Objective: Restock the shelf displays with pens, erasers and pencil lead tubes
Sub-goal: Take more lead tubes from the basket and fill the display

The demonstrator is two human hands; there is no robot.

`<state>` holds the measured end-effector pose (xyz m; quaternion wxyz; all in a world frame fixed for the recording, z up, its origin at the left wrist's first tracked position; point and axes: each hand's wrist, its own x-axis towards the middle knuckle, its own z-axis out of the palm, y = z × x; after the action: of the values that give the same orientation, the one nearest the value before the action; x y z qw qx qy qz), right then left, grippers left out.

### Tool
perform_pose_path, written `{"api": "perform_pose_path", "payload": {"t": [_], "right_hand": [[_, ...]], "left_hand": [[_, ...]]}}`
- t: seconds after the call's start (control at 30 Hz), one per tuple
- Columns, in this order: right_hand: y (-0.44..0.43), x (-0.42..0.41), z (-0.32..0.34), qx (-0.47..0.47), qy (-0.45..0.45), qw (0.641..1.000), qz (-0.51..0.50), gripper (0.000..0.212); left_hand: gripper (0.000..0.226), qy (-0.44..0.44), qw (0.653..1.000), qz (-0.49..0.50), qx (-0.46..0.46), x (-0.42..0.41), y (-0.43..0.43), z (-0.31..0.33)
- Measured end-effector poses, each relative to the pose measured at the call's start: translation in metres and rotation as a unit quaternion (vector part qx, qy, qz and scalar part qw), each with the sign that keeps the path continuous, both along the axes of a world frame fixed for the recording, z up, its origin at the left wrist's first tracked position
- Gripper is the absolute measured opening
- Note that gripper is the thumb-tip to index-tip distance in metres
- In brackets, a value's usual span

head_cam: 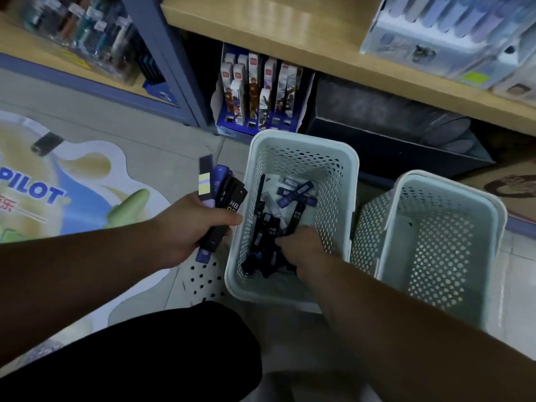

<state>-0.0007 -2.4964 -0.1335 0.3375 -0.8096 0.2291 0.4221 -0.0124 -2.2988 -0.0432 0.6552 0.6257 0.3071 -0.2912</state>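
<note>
- While the left hand [185, 227] grips a fanned bundle of flat black and purple pencil lead tubes [223, 198], fingers curled round their lower ends, it hangs just outside the left wall of the pale green perforated plastic basket [290, 137]. Judgement: it serves as the collecting hand, parked close so each transfer is short.
- Right hand [301, 248] is down inside the same basket, fingers bent onto the heap of loose black and purple lead tubes [293, 195] on its floor. Fingertips are buried among the tubes; I cannot tell whether one is already pinched.
- Several tubes read "HB 0.5". The loose ones lie crossed at random angles, so each likely needs singling out.
- A second pale green perforated basket [452, 181] stands just beside the first, on the right, tilted.
- A blue cardboard display box of printed cases [258, 91] sits under the light wooden shelf [290, 27], behind the first basket.
- Step in hand, as judged: gathering stock. No tube in the bundle has reached a display yet.
- Risk: the bundle is splayed; adding another tube may loosen an outer one.
</note>
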Motion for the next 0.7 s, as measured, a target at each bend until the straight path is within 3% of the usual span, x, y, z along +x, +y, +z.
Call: {"api": "perform_pose_path", "payload": {"t": [0.07,0.13,0.23,0.37,0.7], "right_hand": [[0.004,-0.009,-0.010,-0.048,0.019,0.998,0.035,0.037],[0.007,-0.012,-0.021,-0.050,0.002,0.998,-0.039,0.033],[0.009,-0.006,-0.037,-0.099,-0.026,0.995,0.011,0.040],[0.006,0.005,-0.040,-0.049,-0.032,0.998,-0.027,0.061],[0.016,0.020,-0.053,-0.012,-0.081,0.996,-0.046,0.054]], "left_hand": [[0.023,-0.003,1.000,0.024,0.008,-0.010,-0.001,-0.009],[0.021,0.005,0.999,0.046,0.003,-0.018,-0.003,-0.015],[0.016,0.029,0.998,0.058,-0.018,-0.022,-0.004,-0.020],[0.014,0.035,0.997,0.059,-0.030,-0.017,-0.004,-0.024],[0.018,0.010,0.999,0.041,-0.026,-0.013,-0.008,-0.026]]}}
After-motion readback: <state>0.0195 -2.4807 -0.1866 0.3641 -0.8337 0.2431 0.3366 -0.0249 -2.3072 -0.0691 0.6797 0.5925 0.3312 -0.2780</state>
